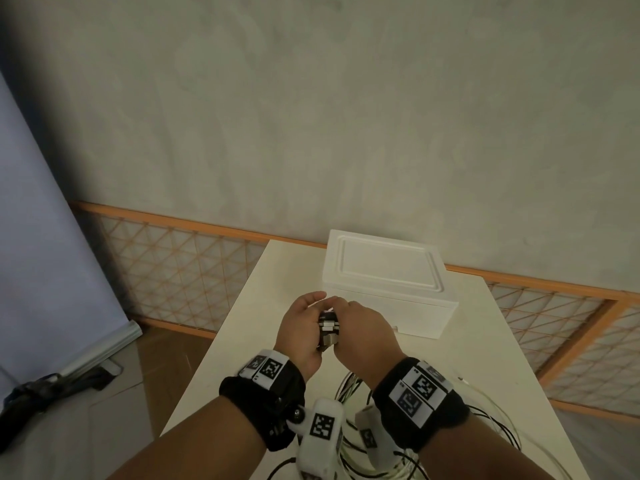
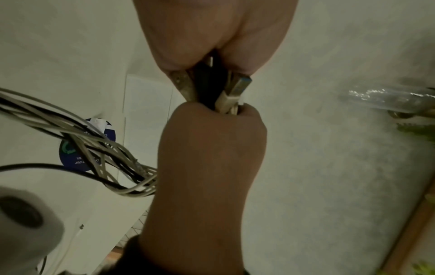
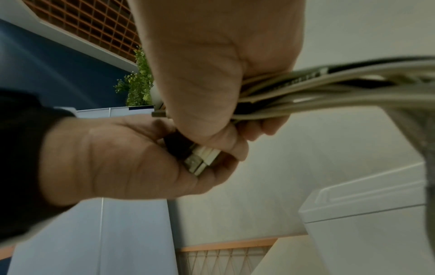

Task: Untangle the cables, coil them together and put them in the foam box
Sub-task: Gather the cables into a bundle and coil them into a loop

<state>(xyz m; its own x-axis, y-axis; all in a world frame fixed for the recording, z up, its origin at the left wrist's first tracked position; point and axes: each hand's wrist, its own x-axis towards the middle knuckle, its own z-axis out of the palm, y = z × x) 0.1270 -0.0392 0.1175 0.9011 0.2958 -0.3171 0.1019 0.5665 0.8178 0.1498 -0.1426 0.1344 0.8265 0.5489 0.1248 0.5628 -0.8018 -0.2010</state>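
Above the white table both hands meet on one bundle of black and white cables. My left hand curls round the plug ends, which show as USB plugs between the two hands. My right hand is a fist round the cables just behind the plugs. The rest of the cables hang down in loose loops onto the table near me, partly hidden by my wrists. The white foam box stands just beyond the hands with its lid on.
Behind the table runs a low orange lattice fence along a grey wall. The floor lies to the left, with a dark object on it. More cable loops spread over the table's near right part.
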